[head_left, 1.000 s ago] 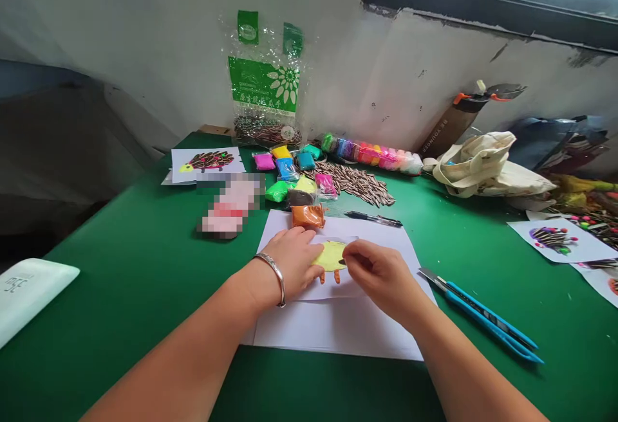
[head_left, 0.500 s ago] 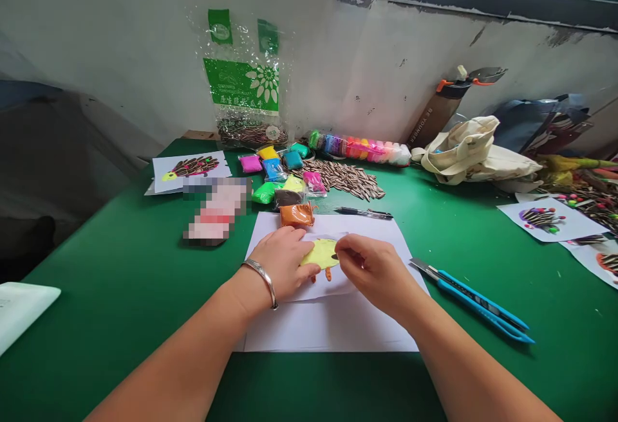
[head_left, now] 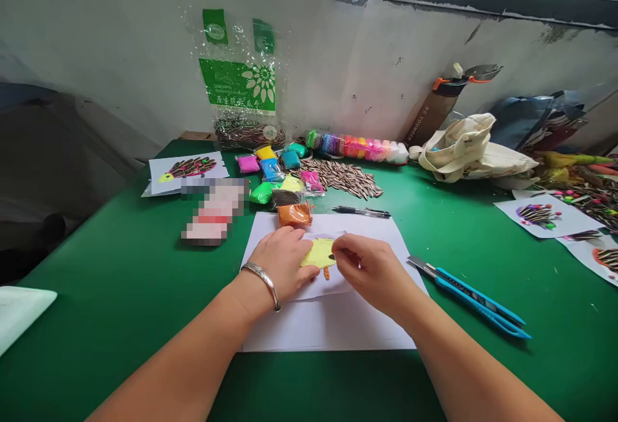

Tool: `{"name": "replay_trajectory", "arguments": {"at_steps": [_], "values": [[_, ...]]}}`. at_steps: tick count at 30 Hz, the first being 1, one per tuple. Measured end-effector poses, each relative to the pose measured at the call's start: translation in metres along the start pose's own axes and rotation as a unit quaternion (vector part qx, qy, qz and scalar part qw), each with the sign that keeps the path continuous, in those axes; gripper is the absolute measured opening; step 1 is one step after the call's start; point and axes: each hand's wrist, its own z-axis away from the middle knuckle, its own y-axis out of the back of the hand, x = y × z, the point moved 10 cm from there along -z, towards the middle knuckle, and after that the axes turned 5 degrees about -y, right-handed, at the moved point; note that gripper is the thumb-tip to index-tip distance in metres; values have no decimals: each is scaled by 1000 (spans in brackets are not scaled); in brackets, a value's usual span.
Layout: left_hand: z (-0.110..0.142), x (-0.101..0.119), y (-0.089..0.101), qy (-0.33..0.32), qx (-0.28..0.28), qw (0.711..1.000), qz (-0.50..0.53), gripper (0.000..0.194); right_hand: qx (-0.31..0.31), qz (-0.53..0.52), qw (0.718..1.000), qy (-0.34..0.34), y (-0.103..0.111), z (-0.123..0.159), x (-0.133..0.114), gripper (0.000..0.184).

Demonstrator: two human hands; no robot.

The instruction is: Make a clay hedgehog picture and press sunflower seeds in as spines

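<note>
My left hand [head_left: 282,258] lies flat with fingers stretched on the small white paper [head_left: 321,288], its fingertips and thumb at the left edge of a flat yellow clay shape [head_left: 318,253]. A short orange-brown clay piece [head_left: 327,273] sticks out below that shape. At the right edge, my right hand [head_left: 371,267] is closed in a pinch on a dark sunflower seed [head_left: 331,256], partly hidden by the fingers. Under the small paper lies a larger white sheet [head_left: 333,329]. Just beyond my left hand sits a packet of orange-brown clay [head_left: 294,215].
Sunflower seeds [head_left: 347,177] lie piled behind, near colored clay packets [head_left: 263,192] and a seed bag [head_left: 241,87]. A black pen [head_left: 362,211] lies past the sheet. Right of it rests a blue utility knife [head_left: 473,296], blade exposed. Seed-decorated papers [head_left: 188,171] lie far left.
The view has shifted slightly. Both hands stay at the yellow clay shape in nearly the same pose, the right still pinching at its right edge.
</note>
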Motion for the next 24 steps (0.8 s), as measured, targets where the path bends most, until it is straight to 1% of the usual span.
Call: {"name": "replay_trajectory", "arguments": {"at_steps": [3, 8, 15, 19, 24], "values": [[0, 1, 0, 3, 0, 1000, -7, 21, 1, 4, 1000, -1, 1, 0, 0, 16], [2, 3, 0, -4, -5, 1000, -21, 26, 5, 9, 1000, -1, 1, 0, 1, 16], [4, 4, -3, -2, -18, 999, -31, 28, 1, 8, 1000, 1, -1, -1, 2, 16], [4, 5, -3, -8, -12, 1000, -16, 31, 1, 10, 1000, -1, -1, -1, 3, 16], [4, 5, -3, -1, 1, 1000, -26, 26, -4, -1, 1000, -3, -1, -1, 3, 16]]}}
